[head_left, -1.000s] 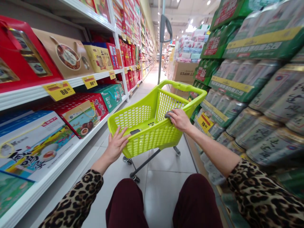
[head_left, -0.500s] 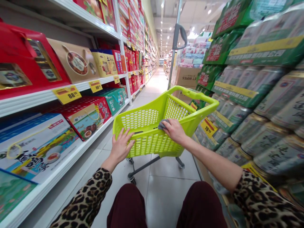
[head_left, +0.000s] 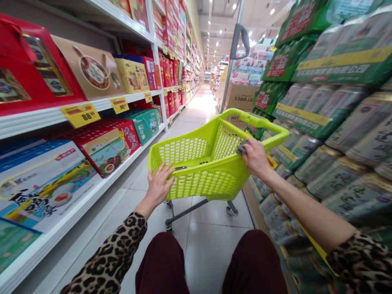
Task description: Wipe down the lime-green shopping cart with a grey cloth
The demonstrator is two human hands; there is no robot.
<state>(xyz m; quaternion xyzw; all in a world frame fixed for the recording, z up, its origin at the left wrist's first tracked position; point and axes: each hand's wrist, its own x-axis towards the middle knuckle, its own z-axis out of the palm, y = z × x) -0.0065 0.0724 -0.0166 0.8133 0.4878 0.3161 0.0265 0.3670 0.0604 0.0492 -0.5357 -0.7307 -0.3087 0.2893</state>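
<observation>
A bright green plastic shopping cart (head_left: pixel 196 183) stands side-on before my knees, on grey legs with casters. My left hand (head_left: pixel 159 185) rests with fingers spread over the near rim, at the cart's left corner. In my right hand (head_left: pixel 256 157) a grey cloth (head_left: pixel 242 147) is bunched between thumb and fingers, pressed against the cart's near rim toward the handle end. The cart's push handle (head_left: pixel 269 124) rises just beyond that hand. Small dark items lie inside the basket, too small to name.
Shelves (head_left: pixel 122 167) of boxed gifts with yellow price tags line the left side. Stacked packs of cans (head_left: pixel 333 110) rise close on the right. Behind the cart stand a grey pole with a handle (head_left: pixel 240 41) and a wet wipes carton (head_left: pixel 240 98). The tiled aisle (head_left: pixel 199 102) runs on ahead.
My right hand has slid the grey cloth rightward along the near rim, toward the handle end. My left hand stays at the left corner. The view has shifted slightly.
</observation>
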